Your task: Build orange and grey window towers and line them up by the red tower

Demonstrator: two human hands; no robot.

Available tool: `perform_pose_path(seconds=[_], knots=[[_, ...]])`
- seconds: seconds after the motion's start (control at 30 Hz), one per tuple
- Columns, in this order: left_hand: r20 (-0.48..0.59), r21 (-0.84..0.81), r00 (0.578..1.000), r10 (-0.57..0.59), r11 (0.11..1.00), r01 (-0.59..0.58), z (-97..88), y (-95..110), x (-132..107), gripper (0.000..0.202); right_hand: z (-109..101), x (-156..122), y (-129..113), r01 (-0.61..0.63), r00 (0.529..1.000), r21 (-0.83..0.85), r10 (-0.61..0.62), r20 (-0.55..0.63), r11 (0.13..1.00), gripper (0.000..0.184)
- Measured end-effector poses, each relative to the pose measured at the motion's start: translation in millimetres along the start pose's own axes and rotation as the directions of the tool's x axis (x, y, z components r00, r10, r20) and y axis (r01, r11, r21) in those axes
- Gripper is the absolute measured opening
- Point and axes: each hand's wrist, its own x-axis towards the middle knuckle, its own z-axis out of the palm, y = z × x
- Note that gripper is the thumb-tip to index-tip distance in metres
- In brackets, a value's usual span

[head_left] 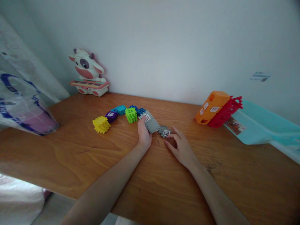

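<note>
My left hand [144, 133] is closed around a grey toy building panel [152, 123] with a white window piece, tilted above the table. A stack of grey building tiles [164, 132], also with a white window, lies by the panel's lower right corner. My right hand [180, 146] is beside this stack, thumb and fingers apart, a fingertip close to its right edge; whether it touches I cannot tell. Left of the panel are a lime green stack [131, 115], blue tiles [141, 112], a turquoise stack [121, 109], a purple stack [111, 116] and a yellow stack [101, 124].
At the right, orange [213, 106] and red [225, 113] block structures lean by a light blue bin [264, 123]. A cow toy keyboard [89, 73] stands at the back left. A clear bag [28, 109] holding something pink sits at the left edge. The wooden table [93, 162] meets the wall.
</note>
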Motion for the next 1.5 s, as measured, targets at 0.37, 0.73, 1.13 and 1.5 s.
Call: perform_pose_path(seconds=[0.37,0.73,1.13,1.5], knots=[[0.209,0.3,0.977,0.041,0.948,-0.104,4.2,2.6,-24.1,0.041,-4.8,7.5,-2.3,-0.336,0.872,0.445,0.453,-0.186,0.83,0.047],[0.74,0.491,0.642,-0.202,0.815,-0.309,-2.3,-4.2,-50.2,0.055,-18.5,19.7,14.4,-0.196,0.725,0.978,0.682,0.091,0.077,0.026],[0.726,0.493,0.648,-0.231,0.832,-0.256,0.8,0.9,-51.1,0.055,-16.5,18.6,16.2,-0.173,0.768,0.981,0.636,0.077,0.091,0.018],[0.708,0.524,0.658,-0.255,0.815,-0.248,2.2,0.6,-51.0,0.052,-10.0,21.4,12.6,-0.186,0.667,0.971,0.745,0.014,0.148,0.019]])
